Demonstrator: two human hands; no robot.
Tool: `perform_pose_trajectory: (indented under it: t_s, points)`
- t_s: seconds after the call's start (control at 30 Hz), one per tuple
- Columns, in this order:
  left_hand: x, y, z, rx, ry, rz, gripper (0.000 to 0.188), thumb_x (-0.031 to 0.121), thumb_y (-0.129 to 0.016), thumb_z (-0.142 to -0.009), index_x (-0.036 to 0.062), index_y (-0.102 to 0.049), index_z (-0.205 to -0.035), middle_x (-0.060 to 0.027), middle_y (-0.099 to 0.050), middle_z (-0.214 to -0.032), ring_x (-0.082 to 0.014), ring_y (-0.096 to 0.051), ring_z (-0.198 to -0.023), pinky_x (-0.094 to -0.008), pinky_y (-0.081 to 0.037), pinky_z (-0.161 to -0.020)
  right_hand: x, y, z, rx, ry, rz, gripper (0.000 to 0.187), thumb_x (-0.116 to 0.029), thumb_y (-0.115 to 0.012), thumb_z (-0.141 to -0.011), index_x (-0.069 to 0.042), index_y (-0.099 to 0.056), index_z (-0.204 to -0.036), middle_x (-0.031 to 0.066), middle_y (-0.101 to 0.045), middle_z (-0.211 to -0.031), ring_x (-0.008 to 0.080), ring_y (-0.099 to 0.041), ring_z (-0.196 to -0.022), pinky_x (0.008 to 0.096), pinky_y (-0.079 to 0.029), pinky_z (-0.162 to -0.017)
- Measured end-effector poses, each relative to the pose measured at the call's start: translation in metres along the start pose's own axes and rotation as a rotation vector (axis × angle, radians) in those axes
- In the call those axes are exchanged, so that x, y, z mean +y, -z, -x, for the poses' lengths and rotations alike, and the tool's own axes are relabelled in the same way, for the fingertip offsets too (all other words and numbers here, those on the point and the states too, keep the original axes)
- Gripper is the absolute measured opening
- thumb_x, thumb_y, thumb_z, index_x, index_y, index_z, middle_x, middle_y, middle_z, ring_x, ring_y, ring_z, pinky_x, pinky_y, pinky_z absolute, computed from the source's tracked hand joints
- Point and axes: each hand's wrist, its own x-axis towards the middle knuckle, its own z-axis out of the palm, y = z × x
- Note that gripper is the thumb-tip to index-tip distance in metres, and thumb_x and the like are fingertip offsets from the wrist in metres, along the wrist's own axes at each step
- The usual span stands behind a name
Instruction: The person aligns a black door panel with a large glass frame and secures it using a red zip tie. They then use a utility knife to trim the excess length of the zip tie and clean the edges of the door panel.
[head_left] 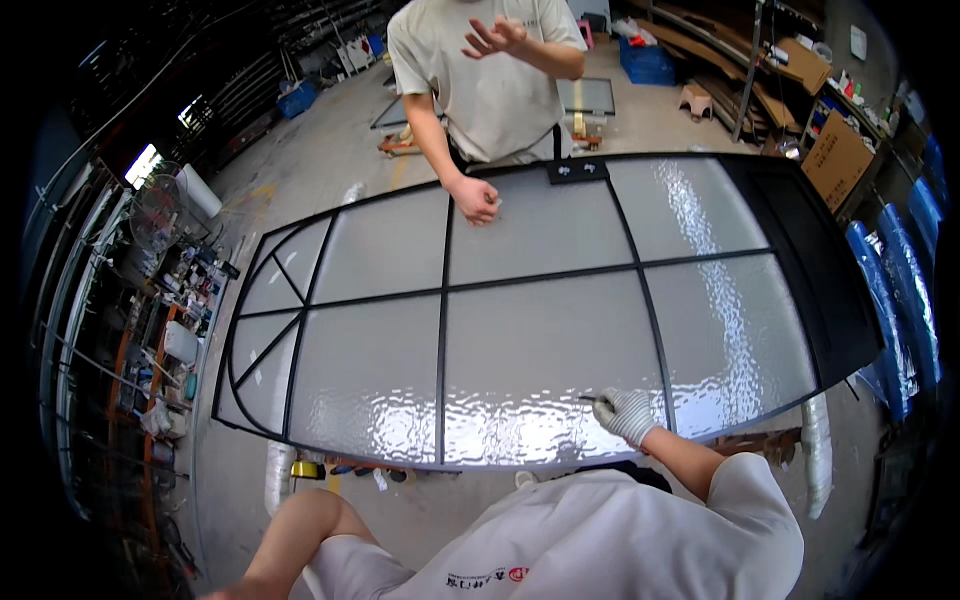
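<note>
A large black-framed door panel (447, 360) with textured glass lies flat across the middle, divided by black bars into several panes. My right hand (625, 416), in a whitish knitted glove, is closed over the near part of the glass, left of a dark bar. A short, thin, dark tool (588, 399) sticks out from its fingers to the left; I cannot make out its kind. My left forearm (275, 560) runs to the lower left, and that hand is out of view. A black lock plate (578, 171) sits on the panel's far edge.
Across the panel stands a person (480, 100), one hand raised, the other closed just above the glass. Wrapped supports (817, 455) hold the panel. A cluttered shelf (165, 380) and fan (158, 212) stand left; cardboard (838, 160) and blue-wrapped pieces (905, 290) right.
</note>
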Motion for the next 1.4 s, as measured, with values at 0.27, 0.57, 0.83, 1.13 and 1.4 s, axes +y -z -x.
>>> perform_pose_trajectory:
  t_s: [0.27, 0.57, 0.83, 1.13, 1.4]
  points:
    - [0.019, 0.032, 0.274, -0.668, 1.703, -1.419, 0.015, 0.012, -0.068, -0.074, 0.0055, -0.067, -0.088, -0.0083, -0.064, -0.084, -0.0283, -0.059, -0.078, -0.0368, -0.046, -0.069, 0.021, -0.025, 0.004, 0.010, -0.084, -0.271, 0.038, -0.030, -0.067, -0.079, -0.009, -0.057, -0.110, 0.0009, -0.050, -0.058, 0.0132, -0.050, -0.052, 0.0287, -0.043, -0.049]
    - [0.048, 0.005, 0.335, -0.500, 1.807, -1.389, 0.014, 0.012, -0.070, -0.073, 0.0049, -0.067, -0.085, -0.0080, -0.065, -0.087, -0.0279, -0.058, -0.085, -0.0381, -0.045, -0.080, 0.020, -0.029, -0.006, 0.038, -0.028, -0.228, 0.030, -0.028, -0.053, -0.089, -0.005, -0.054, -0.108, 0.0141, -0.065, -0.090, 0.0248, -0.065, -0.081, 0.0331, -0.051, -0.073]
    - [0.050, -0.027, 0.372, -0.401, 1.878, -1.288, 0.032, 0.017, -0.073, -0.071, 0.0033, -0.066, -0.100, -0.0092, -0.064, -0.090, -0.0282, -0.056, -0.089, -0.0385, -0.043, -0.084, 0.017, -0.029, -0.005, 0.083, 0.006, -0.181, 0.023, -0.029, -0.054, -0.089, -0.009, -0.055, -0.100, 0.0127, -0.063, -0.079, 0.0257, -0.063, -0.071, 0.0338, -0.050, -0.065]
    - [-0.002, -0.032, 0.379, -0.348, 1.800, -1.276, 0.049, 0.017, -0.073, -0.072, -0.0014, -0.056, -0.115, -0.0135, -0.057, -0.105, -0.0308, -0.053, -0.098, -0.0402, -0.043, -0.086, 0.013, -0.027, -0.005, 0.073, -0.008, -0.122, 0.027, -0.031, -0.051, -0.089, -0.010, -0.053, -0.106, 0.0122, -0.065, -0.081, 0.0268, -0.065, -0.072, 0.0342, -0.051, -0.067]
    - [-0.023, -0.063, 0.400, -0.491, 1.620, -1.218, 0.049, 0.019, -0.067, -0.077, -0.0024, -0.050, -0.117, -0.0185, -0.046, -0.122, -0.0368, -0.041, -0.113, -0.0466, -0.035, -0.095, 0.005, -0.015, -0.010, 0.299, 0.214, 0.217, 0.025, -0.016, -0.059, -0.079, -0.009, -0.059, -0.103, 0.0111, -0.061, -0.081, 0.0298, -0.058, -0.076, 0.0422, -0.046, -0.072]
